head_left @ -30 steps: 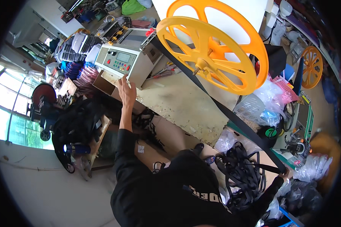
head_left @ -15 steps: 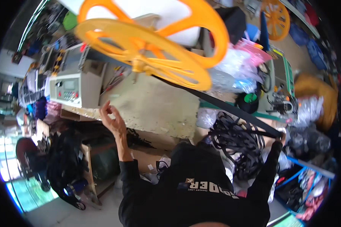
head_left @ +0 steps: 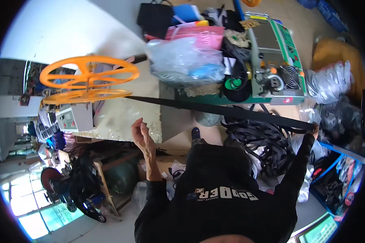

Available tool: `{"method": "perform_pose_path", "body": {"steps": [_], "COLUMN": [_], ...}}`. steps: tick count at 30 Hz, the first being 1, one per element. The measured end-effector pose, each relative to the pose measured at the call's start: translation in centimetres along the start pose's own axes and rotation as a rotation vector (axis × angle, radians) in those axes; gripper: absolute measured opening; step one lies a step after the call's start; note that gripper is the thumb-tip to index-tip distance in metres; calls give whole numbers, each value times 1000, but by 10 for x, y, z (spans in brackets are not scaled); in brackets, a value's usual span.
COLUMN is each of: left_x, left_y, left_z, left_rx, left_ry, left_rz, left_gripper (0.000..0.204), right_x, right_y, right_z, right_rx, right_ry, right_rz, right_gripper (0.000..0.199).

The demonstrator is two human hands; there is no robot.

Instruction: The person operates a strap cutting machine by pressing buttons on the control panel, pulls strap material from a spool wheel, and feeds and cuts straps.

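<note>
A long flat black webbing strap (head_left: pixel 215 110) stretches from the orange reel (head_left: pixel 89 86) at the left to my right hand (head_left: pixel 315 129). That hand is small and partly hidden at the far right, closed on the strap's end. My left hand (head_left: pixel 143 137) is raised in front of the worn pale table (head_left: pixel 125 121), with nothing in it and its fingers loosely bent and apart. The reel has two spoked flanges and stands over the table. Below the strap lies a tangled heap of black straps (head_left: pixel 267 141).
A grey machine box with a panel (head_left: pixel 74 117) sits on the table's left. A green-and-grey machine (head_left: pixel 273 60) is at the back right, beside a crate of plastic bags (head_left: pixel 186 60). A blue-framed rack (head_left: pixel 340 162) stands right; a wooden-framed stand (head_left: pixel 105 186) is left.
The view has turned, so the reel appears smaller and farther left. The strap now runs flatter across the view, still in my right hand. My left hand stays raised and empty.
</note>
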State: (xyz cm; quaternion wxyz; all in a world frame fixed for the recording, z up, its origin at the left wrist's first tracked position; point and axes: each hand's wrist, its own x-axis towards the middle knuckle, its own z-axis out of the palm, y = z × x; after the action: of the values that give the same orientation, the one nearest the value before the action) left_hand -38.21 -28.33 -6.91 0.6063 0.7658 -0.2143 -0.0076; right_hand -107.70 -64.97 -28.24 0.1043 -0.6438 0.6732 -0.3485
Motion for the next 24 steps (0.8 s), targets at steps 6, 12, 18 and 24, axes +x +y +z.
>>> {"method": "perform_pose_path", "body": {"steps": [6,12,18,24], "left_x": [-50,-69,-81,-79], "left_y": [26,21,3,-23], "left_z": [52,93,112,122], "left_rx": [-92,-180,-244,-393], "left_ry": [-233,-539,-809,-1099], "left_rz": [-167,-279,-383,-463], "left_gripper": [23,25,26,38], "right_x": [7,8,0,15], "right_y": [56,71,-4,-10], "right_z": [-25,-76,-102,-144], "right_rx": [-64,-110,-200,-156], "right_ry": [12,195,129,251], "right_rz": [-60,-36,11,35], "right_gripper": [31,15,18,20]}}
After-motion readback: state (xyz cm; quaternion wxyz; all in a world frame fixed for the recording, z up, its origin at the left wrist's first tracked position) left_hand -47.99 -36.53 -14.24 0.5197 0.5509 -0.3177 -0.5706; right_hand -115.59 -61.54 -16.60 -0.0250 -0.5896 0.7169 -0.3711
